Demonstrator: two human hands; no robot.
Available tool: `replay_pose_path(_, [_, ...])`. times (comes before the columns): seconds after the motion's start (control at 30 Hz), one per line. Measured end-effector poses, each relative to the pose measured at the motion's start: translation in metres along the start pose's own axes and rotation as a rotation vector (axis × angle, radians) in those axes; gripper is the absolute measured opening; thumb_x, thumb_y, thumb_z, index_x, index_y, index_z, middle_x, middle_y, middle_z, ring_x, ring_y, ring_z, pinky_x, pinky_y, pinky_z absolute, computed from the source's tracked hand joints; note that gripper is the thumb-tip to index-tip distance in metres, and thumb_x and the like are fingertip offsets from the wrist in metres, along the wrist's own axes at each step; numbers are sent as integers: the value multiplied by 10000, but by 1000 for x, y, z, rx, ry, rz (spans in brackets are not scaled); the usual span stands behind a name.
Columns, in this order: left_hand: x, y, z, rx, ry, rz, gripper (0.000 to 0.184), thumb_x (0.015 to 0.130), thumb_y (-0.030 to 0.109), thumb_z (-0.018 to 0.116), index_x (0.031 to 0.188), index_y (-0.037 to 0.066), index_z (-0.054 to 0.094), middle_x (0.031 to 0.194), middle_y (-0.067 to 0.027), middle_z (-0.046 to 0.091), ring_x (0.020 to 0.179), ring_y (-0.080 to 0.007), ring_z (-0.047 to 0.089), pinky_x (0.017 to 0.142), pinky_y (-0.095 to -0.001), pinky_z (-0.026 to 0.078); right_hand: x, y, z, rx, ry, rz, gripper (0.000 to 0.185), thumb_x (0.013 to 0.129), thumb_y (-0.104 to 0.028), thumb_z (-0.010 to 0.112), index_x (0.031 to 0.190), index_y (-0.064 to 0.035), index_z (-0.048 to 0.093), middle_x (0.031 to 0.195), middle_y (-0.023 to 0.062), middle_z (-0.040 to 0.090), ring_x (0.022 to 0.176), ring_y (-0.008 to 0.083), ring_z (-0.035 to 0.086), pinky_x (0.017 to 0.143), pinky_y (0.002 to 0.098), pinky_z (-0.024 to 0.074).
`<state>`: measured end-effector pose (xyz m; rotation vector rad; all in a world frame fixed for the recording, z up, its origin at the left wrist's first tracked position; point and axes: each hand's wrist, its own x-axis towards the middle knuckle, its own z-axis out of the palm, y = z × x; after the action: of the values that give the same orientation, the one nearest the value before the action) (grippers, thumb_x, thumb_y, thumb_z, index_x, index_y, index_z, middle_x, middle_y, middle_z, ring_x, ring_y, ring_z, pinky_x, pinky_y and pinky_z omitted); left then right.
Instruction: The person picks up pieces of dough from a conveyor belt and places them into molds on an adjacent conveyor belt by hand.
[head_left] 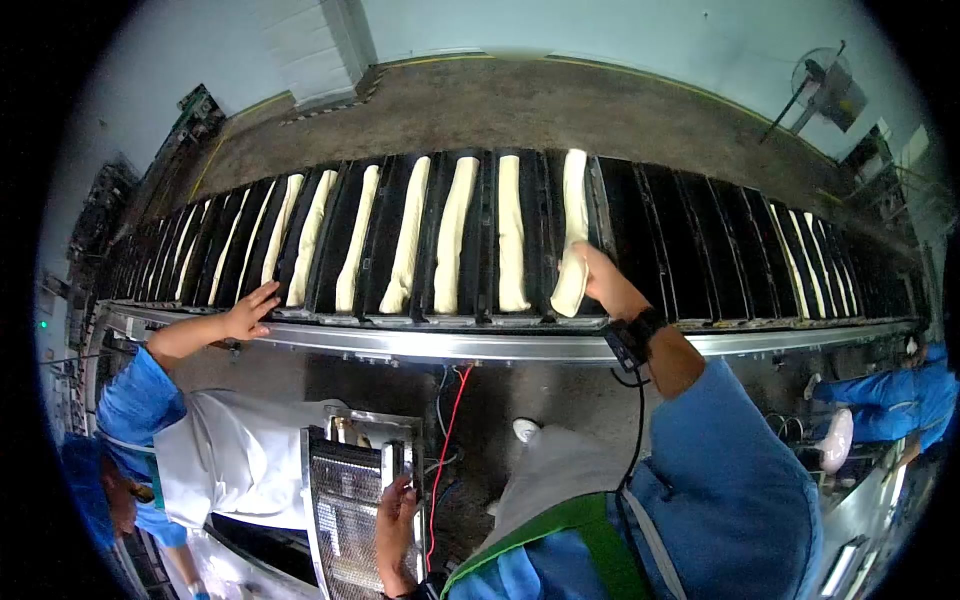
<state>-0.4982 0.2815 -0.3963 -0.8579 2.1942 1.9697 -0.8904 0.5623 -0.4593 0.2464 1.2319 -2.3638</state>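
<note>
My right hand (597, 276) is closed round the lower part of a long pale dough strip (575, 200), which lies over a black tray slot of the conveyor (630, 230). More pale strips, such as the nearest one (510, 230), lie one per slot to the left. Low in the view, my left hand (397, 515) is at the edge of a metal rack with a mesh surface (345, 520); its fingers are bent and look wrapped round the rack's edge.
At the left, a co-worker's hand (250, 312) reaches over the conveyor's metal rail (440, 345). Another person (900, 400) stands at the far right. A red cable (440, 470) hangs below the rail. A fan (825, 85) stands at the back right.
</note>
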Motion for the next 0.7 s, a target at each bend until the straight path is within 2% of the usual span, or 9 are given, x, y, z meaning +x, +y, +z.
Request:
replay_pose_path(0.03, [2,6,4,28,-1,-12,336,834,144,476,1130,-8,435,1045,-106,507,935,-147,477,799,-270,393,5,5,-18,-10,-182,102,244,791,-251,520,930,-50,517,794,71,532,756,181,539,685,338,461])
replay_pose_path(0.17, [0,5,11,146,57,6,314,830,114,460,1118,-9,451,1045,-116,515,929,-166,491,795,-274,393,-12,3,-2,-112,-260,82,246,793,-251,522,927,-44,522,785,59,534,758,164,540,678,326,460])
replay_pose_path(0.3, [-26,21,25,253,140,-30,304,828,117,462,1103,-12,466,1047,-129,521,932,-190,501,794,-287,392,78,27,-41,-386,-16,99,278,675,-141,570,893,24,520,759,110,545,689,237,554,578,343,460])
replay_pose_path(0.37, [-41,23,32,281,175,-4,304,829,116,461,1103,-16,463,1013,-139,536,932,-189,506,782,-286,398,53,-3,15,-928,181,-83,353,638,-130,585,931,47,500,777,146,556,704,280,558,597,357,457])
replay_pose_path(0.43, [-60,7,47,196,235,-20,309,827,119,461,1102,-21,459,982,-139,547,900,-182,516,758,-268,403,103,19,-19,-1402,321,-310,450,626,-152,607,1004,51,471,844,189,562,747,298,562,633,359,459])
replay_pose_path(0.47, [-72,6,50,148,234,-111,314,827,130,463,1103,-18,454,951,-125,548,865,-165,518,727,-252,407,83,11,-2,-1369,297,-164,553,622,-195,630,1079,43,428,926,210,547,819,299,553,688,360,453])
replay_pose_path(0.5, [-86,-1,56,110,276,-54,311,825,146,476,1098,-2,460,926,-103,545,828,-144,516,690,-248,417,100,32,-14,-1353,389,-262,613,645,-238,635,1132,37,384,1050,224,492,949,298,504,780,361,419])
replay_pose_path(0.57, [-106,2,64,123,329,-58,312,825,167,484,1098,18,465,944,-83,537,832,-142,518,689,-258,426,108,40,-25,-1289,202,-239,656,673,-270,624,1178,31,334,1146,223,421,1050,298,430,861,358,358])
replay_pose_path(0.7, [-150,-1,64,180,425,-40,329,814,184,490,1097,16,463,1035,-158,513,940,-252,519,737,-315,441,64,33,13,-1666,-65,-246,683,698,-286,604,1212,32,288,1192,221,374,1092,303,380,896,348,316])
